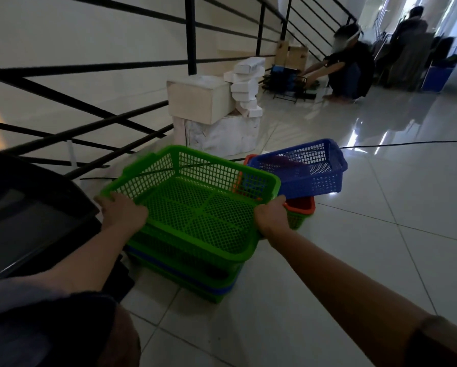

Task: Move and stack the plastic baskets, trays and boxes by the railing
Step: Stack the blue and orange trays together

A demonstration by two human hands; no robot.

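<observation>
Hands grip the green basket (195,205) over a low stack (195,276) by the railing (89,123): left hand (124,213) on its near-left rim, right hand (271,217) on its right. Set down skewed, it could jam, or bump the tilted blue basket (301,168) just beyond

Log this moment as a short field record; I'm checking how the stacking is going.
held item: green basket
left hand: grips its near left rim
right hand: grips its right rim
under it: stack of green and blue baskets
beyond: blue basket tilted on a red basket
backdrop: black railing, white boxes
</observation>
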